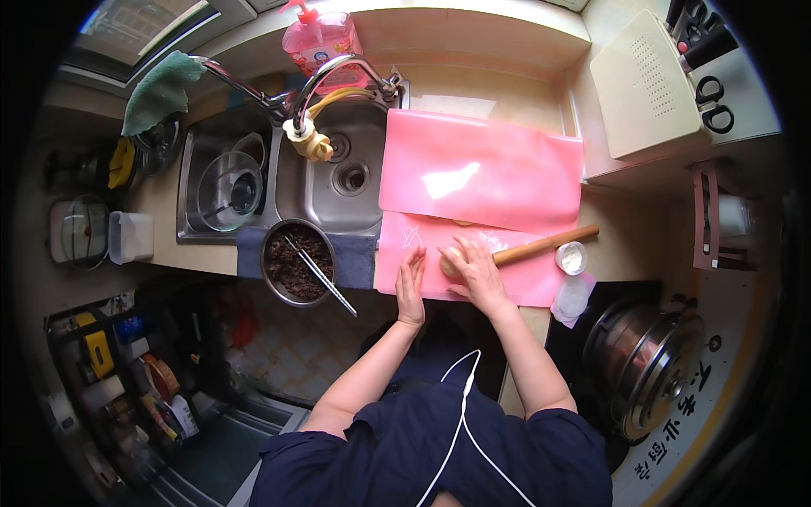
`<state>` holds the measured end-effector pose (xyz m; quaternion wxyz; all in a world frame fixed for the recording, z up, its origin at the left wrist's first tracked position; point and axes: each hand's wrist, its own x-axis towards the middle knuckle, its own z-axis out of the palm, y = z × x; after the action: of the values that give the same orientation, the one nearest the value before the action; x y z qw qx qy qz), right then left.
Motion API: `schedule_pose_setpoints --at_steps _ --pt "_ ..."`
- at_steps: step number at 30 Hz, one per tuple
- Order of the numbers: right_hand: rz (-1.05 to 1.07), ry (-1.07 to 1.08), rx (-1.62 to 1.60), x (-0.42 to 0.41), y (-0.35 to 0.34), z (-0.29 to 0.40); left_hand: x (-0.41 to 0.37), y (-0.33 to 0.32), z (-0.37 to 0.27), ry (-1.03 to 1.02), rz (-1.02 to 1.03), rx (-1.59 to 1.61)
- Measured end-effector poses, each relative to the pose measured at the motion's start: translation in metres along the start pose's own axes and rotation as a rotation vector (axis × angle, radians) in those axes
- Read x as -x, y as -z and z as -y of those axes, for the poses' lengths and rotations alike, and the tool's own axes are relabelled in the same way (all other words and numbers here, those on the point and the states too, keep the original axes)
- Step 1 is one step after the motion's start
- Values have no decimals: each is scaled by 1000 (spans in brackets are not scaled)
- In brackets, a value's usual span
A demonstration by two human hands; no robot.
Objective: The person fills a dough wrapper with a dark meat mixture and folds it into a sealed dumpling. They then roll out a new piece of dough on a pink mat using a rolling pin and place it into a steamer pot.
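My right hand [478, 277] curves around a pale round piece of dough [451, 262] on a pink mat [532, 279], its fingers on the far side and its thumb nearer me. Part of the dough is hidden under the hand. My left hand [412, 288] is held on edge just left of it, fingers extended and nothing in them. A wooden rolling pin [551, 244] lies slanted to the right of my right hand. The mat's far part is folded over, and more pale dough [464, 222] peeks out at the fold's edge. White flour marks the mat.
Left of the mat, a metal bowl [288, 269] of dark filling with metal chopsticks [320, 272] stands on a blue cloth [356, 256] by the sink [304, 190]. A small tub of white powder [572, 258] and its lid [571, 296] sit right. A steamer pot [627, 361] stands lower right.
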<state>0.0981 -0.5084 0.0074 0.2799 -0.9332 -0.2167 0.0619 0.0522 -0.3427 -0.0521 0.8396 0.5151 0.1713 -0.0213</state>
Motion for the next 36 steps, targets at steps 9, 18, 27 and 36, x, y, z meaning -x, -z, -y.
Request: schedule_pose_setpoints --at_steps 9,18,27,36 --pt "-104 -663 -1523 0 -4 15 -4 -33 -30 410 -110 480" --pt "-152 -220 -98 0 65 85 -2 -69 -97 543 206 646" --pt "-698 24 -45 28 155 145 5 -69 -108 622 432 846" --pt "-771 -539 311 130 174 86 12 -75 -110 745 695 846"
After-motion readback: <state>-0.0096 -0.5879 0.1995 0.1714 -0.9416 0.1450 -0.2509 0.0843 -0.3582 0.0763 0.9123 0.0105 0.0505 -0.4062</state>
